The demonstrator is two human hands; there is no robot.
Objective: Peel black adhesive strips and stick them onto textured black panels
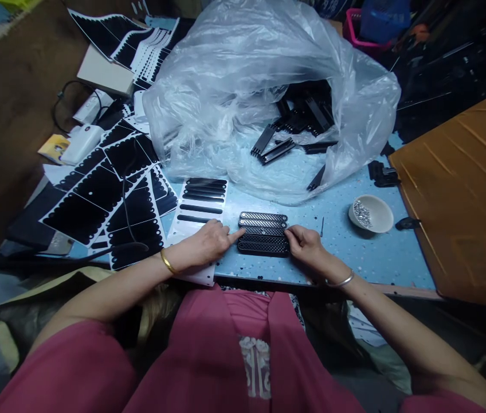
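Note:
A row of black bars with a textured, diamond-patterned top (264, 246) lies on the blue speckled table in front of me. My left hand (208, 244) is at its left side, the index finger stretched out and its tip touching the end of a middle bar. The other left fingers are curled. At the right end of the same bar, my right hand (309, 245) has thumb and index finger pinched together on a textured strip. Under and beyond my left wrist lies a white backing sheet (202, 201) with several black stickers on it.
A large clear plastic bag (234, 74) lies open at the back, with several black bars (279, 150) inside. At right stand a white bowl (380, 213) of small metal parts and a brown board (462, 189). Black sticker sheets (92, 195) and a cable (126, 212) cover the left.

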